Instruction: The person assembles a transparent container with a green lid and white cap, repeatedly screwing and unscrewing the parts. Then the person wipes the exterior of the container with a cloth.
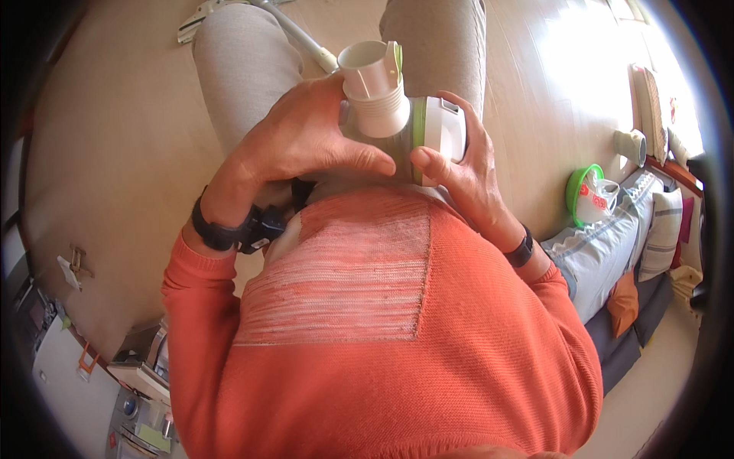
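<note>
White-green plastic part (405, 115) between left hand (302, 134), right hand (466, 172), above lap

White-green canister (405, 115) between both hands

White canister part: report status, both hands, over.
Left hand and right hand both grip white-and-green canister. White threaded tube points up. Nothing in the way.

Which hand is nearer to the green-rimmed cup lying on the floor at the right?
Right. The right hand grips the white and green appliance on its side toward the green-rimmed cup; the left hand grips the appliance's far side, farther from the cup.
</note>
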Motion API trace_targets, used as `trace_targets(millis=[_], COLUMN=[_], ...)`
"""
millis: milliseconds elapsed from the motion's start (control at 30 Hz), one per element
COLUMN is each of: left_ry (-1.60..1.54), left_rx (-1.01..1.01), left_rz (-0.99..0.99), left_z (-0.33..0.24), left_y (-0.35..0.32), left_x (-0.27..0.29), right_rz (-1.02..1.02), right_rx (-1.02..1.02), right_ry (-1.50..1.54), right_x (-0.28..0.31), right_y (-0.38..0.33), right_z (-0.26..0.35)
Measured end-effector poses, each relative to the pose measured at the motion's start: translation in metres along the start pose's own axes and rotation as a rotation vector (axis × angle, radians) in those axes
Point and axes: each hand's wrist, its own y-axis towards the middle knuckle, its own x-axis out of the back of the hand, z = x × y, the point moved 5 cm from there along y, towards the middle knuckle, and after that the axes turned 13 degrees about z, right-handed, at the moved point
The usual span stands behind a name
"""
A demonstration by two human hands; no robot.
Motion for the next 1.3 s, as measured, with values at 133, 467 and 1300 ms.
trace_targets(millis=[133,467,1300], left_ry=[0.042,0.259,0.414], left_rx=[0.054,-0.171,-0.102], left_rz=[0.103,0.188,-0.152], left_z=[0.01,-0.011,-0.011], left_y=[0.006,-0.008,-0.043], left_x=[0.0,0.001,-0.006], right_rz=[0.041,0.158,0.215], right_rx=[0.04,0.305,0.534], right_ry=[-0.179,-0.306,-0.392], right_x=[-0.003,-0.011,-0.027], right_y=[-0.005,-0.007,0.016], right_z=[0.005,0.025,0.034])
